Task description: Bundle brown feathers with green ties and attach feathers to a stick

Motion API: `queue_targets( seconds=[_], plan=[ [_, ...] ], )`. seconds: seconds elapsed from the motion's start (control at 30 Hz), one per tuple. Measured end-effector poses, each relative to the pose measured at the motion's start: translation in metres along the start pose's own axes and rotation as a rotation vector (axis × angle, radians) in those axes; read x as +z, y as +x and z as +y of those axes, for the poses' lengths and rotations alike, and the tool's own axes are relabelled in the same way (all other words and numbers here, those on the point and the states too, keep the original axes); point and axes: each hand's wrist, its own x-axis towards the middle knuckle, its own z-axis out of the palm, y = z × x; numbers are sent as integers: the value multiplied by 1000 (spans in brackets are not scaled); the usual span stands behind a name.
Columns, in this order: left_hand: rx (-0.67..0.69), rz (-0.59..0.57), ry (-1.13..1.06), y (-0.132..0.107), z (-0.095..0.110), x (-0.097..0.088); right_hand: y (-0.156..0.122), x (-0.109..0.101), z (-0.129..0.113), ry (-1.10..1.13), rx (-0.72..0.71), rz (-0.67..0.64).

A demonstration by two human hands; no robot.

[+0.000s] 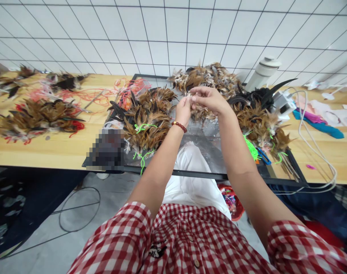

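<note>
My left hand (184, 110), with a red bead bracelet at the wrist, is closed in a pinch above the dark-framed glass tray (187, 174). Its fingertips meet those of my right hand (209, 99), whose thumb and index finger also pinch together. A small whitish bit shows between the fingertips, too blurred to name. Just behind the hands lies a heap of brown and white feathers (210, 78). Left of them is a pile of brown feathers (150, 118) with bright green strings. More brown feathers (256, 121) lie right of my forearm, beside a bundle of green string (251, 147).
A white bottle (261, 74) stands at the back right, near a white charger (284, 102) with cables. Blue-handled scissors (263, 156) lie at the tray's right. Red strings (104, 97) and another feather pile (39, 118) are on the left. A red basket (237, 207) sits below.
</note>
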Motion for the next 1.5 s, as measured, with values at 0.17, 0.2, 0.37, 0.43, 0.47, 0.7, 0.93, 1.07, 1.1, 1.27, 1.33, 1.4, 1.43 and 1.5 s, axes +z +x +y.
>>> queue_targets(
  seconds=[0.17, 0.2, 0.37, 0.43, 0.47, 0.7, 0.93, 1.07, 1.1, 1.27, 1.33, 1.4, 1.43, 1.5],
  plan=[
    [-146, -142, -91, -14, 10, 8, -4, -6, 4, 91, -16, -117],
    [-165, -159, -99, -16, 13, 9, -4, -8, 5, 116, -27, -113],
    [-242, -216, -106, -24, 23, 10, 2, -14, 14, 178, -87, -36],
    [-273, -224, -102, -27, 24, 11, 5, -15, 17, 174, -92, -6],
    [-286, -227, -102, -27, 24, 11, 6, -15, 18, 166, -93, 7],
    [-269, -169, -82, -21, 16, 7, 5, -22, 14, -146, -89, 119],
    [-243, 4, -125, -10, 15, 2, -7, -56, 14, -718, 41, 152],
    [-253, 25, -122, -10, 15, 3, -4, -58, 24, -783, 53, 136],
    [-255, 27, -117, -11, 15, 3, -3, -57, 26, -808, 68, 117],
    [-241, 13, -95, -12, 15, 2, -2, -51, 24, -868, 147, 39],
    [-220, 7, -88, -12, 14, 3, -4, -51, 19, -856, 133, 52],
    [-182, 5, -78, -10, 14, 3, -6, -52, 12, -863, 107, 88],
    [-154, 6, -69, -10, 13, 3, -7, -52, 8, -876, 89, 103],
    [-82, 16, -36, -8, 12, 3, -9, -52, 1, -908, 53, 99]
  ],
)
